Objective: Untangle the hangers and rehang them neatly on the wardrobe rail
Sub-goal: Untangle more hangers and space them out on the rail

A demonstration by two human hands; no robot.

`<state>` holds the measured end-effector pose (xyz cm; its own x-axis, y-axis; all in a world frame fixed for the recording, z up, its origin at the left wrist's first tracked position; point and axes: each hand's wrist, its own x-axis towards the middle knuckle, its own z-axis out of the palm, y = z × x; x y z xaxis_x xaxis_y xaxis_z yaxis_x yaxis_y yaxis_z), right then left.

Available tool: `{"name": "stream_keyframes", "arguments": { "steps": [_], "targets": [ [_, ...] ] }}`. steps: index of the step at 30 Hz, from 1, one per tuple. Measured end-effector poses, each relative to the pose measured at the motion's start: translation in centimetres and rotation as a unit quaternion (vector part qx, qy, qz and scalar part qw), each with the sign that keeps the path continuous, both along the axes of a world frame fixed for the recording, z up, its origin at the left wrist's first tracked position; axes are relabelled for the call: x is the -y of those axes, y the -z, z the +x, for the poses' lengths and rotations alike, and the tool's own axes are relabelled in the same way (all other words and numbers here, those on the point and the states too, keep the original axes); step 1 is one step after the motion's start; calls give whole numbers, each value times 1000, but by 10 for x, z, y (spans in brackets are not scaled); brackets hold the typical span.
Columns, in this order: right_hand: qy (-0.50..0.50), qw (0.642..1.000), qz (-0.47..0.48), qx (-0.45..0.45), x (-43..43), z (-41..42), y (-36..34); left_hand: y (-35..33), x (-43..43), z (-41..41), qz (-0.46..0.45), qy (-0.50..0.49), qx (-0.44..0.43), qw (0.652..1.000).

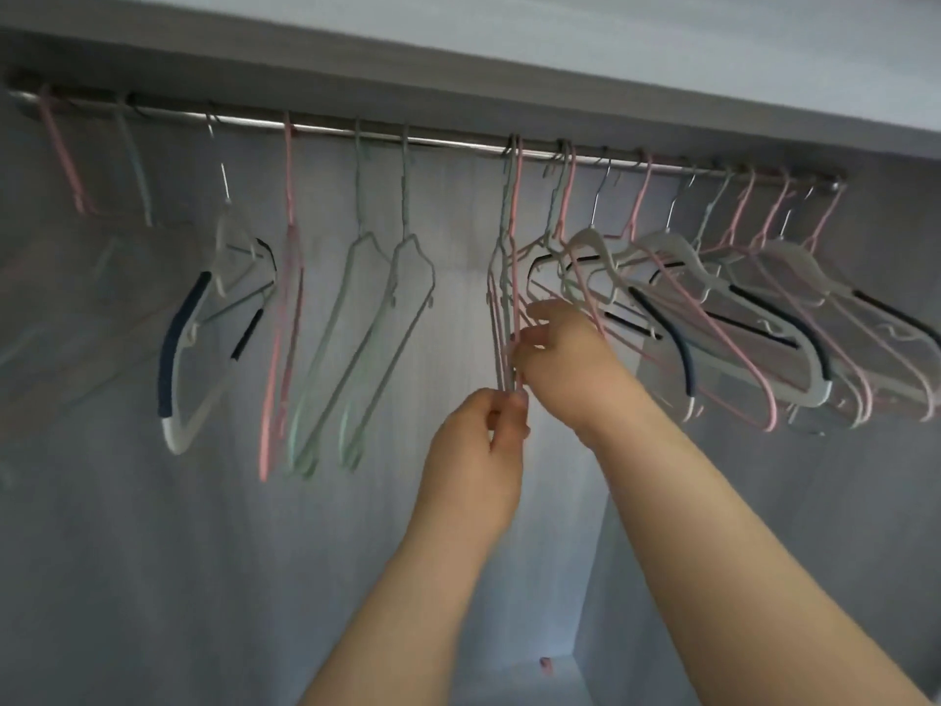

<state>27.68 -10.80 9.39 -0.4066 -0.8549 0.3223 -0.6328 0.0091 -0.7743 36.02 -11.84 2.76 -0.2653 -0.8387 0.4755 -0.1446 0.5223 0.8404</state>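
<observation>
A metal wardrobe rail runs across the top of the view and slopes down to the right. A pink and a green wire hanger hang together from its middle. My left hand pinches their lower end from below. Just above it, my right hand grips the same pair. Right of my hands, a tangled cluster of pink, green and white hangers crowds the rail. On the left, single hangers hang apart: two green ones, a pink one and a white one with dark pads.
The grey back wall of the wardrobe fills the lower view. A top board sits close above the rail. Two more hangers hang at the rail's far left end. A small pink object lies on the wardrobe floor.
</observation>
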Motion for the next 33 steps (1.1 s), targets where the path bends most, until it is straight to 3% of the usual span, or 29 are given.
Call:
{"name": "stream_keyframes", "arguments": {
  "steps": [4,8,10,14,17,24,33],
  "targets": [
    [-30,999,-29,30,6,-8,16,3,4,-16,44,3,-56,997],
    [-53,995,-55,64,14,-17,27,4,-3,-24,52,-65,-113,990],
    [-61,993,-69,70,13,-21,29,5,-4,-23,9,-133,-127,983],
    [-60,984,-137,100,8,-22,29,6,-3,-17,-142,-308,-39,940],
    [-59,978,-146,139,6,-17,27,5,0,-14,-162,-354,-25,921],
    [-70,976,-133,159,11,-10,30,3,-3,9,-210,-373,-7,904],
    [-57,984,-126,113,14,3,27,12,1,29,-217,-364,35,905]
  ]
}}
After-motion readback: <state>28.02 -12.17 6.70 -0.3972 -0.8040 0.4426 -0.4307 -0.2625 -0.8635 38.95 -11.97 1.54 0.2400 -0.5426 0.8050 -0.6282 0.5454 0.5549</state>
